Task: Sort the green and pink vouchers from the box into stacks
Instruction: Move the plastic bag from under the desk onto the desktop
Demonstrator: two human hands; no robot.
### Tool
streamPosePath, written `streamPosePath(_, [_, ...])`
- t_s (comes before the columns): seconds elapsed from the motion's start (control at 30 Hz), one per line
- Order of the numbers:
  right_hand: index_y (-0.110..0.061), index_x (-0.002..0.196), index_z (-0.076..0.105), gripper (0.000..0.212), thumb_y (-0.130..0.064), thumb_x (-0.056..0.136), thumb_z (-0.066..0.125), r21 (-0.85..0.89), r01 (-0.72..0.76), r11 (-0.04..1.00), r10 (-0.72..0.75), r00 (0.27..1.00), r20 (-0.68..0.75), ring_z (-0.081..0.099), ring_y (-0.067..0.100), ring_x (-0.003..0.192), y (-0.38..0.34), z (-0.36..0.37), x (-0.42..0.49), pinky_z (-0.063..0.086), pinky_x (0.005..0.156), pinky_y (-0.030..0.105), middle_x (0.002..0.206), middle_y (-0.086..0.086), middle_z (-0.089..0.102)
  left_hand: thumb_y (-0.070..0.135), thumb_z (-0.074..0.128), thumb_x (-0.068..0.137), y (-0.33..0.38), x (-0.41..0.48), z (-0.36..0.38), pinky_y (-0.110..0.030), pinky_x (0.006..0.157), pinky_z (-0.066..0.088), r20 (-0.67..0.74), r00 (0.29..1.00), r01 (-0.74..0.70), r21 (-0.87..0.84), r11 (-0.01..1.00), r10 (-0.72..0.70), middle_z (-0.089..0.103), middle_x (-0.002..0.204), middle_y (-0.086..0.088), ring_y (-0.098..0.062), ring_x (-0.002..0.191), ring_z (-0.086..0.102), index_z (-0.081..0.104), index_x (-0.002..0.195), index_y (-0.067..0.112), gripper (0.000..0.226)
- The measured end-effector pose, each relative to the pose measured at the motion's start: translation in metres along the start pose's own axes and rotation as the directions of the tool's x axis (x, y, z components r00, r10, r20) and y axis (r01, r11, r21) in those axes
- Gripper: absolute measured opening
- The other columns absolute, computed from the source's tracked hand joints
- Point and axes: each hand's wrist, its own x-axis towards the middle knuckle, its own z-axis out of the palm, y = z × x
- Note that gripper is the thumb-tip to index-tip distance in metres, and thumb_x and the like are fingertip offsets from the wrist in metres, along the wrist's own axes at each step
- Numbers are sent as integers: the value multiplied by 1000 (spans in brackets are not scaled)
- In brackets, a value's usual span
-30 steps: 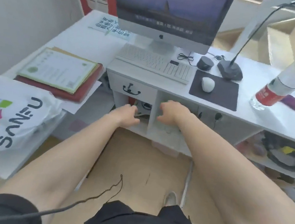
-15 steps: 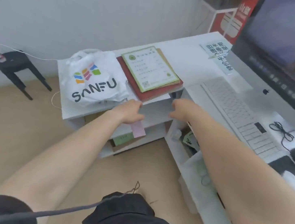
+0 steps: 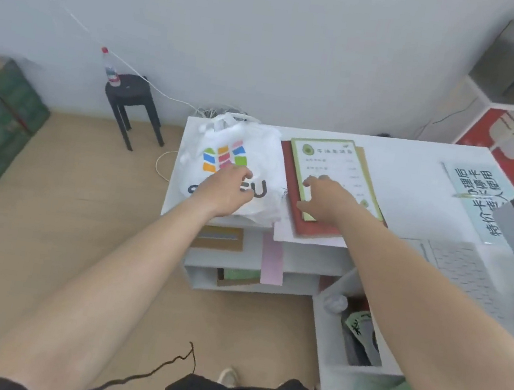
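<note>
A pink voucher (image 3: 272,263) hangs from a shelf under the worktop (image 3: 417,171), below and between the two sets of fingers. Lower down, green vouchers (image 3: 241,274) lie in a shallow cardboard box (image 3: 223,281) on the bottom shelf. No sorted stacks show anywhere, so the sorting looks unstarted and all of it remains. The left hand (image 3: 225,190) rests on a white plastic bag (image 3: 255,148), fingers loosely bent; whether they pinch the plastic I cannot tell. The right hand (image 3: 324,201) lies with fingers spread on a green-bordered sheet (image 3: 330,159) atop a red folder (image 3: 317,228).
</note>
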Motion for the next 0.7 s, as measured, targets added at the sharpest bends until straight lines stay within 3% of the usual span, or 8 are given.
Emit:
streamPosePath(0.23, [-15, 151, 38, 61, -44, 99, 54, 28, 82, 996, -83, 995, 55, 46, 36, 131, 11, 11, 37, 45, 100, 48, 148, 15, 42, 36, 57, 94, -11, 9, 5, -44, 101, 46, -135, 971, 209, 97, 973, -195, 46, 145, -8, -29, 129, 46, 49, 144, 16, 54])
streamPosePath(0.4, [-17, 155, 33, 63, -45, 101, 51, 105, 74, 992, -83, 993, 79, 42, 35, 137, 33, 14, 57, 42, 105, 48, 153, 13, 38, 38, 56, 94, 16, 31, 17, -44, 99, 44, -164, 961, 254, 223, 941, -221, 46, 145, -10, -32, 132, 41, 48, 142, 15, 54])
streamPosePath(0.5, [-16, 151, 38, 60, -44, 100, 51, 75, 65, 995, -69, 996, 58, 40, 35, 135, 49, 17, 69, 43, 101, 48, 149, 12, 41, 39, 57, 93, 36, 51, 29, -43, 102, 42, -175, 961, 247, 184, 951, -216, 45, 146, -8, -30, 136, 39, 47, 143, 16, 56])
streamPosePath(0.63, [-15, 148, 39, 60, -43, 97, 53, 30, -64, 997, 64, 998, 13, 38, 37, 131, 95, 22, 80, 43, 94, 47, 147, 13, 39, 38, 55, 94, 81, 75, 69, -44, 102, 46, -16, 989, 145, 20, 989, -145, 51, 141, -4, -25, 130, 49, 47, 142, 17, 53])
streamPosePath(0.7, [-14, 146, 38, 63, -46, 94, 54, 59, -216, 975, 216, 976, 7, 35, 38, 133, 131, 26, 81, 41, 96, 47, 148, 14, 35, 38, 56, 95, 103, 83, 98, -42, 99, 46, 45, 981, 187, -10, 982, -187, 52, 139, -9, -29, 127, 51, 42, 144, 12, 57])
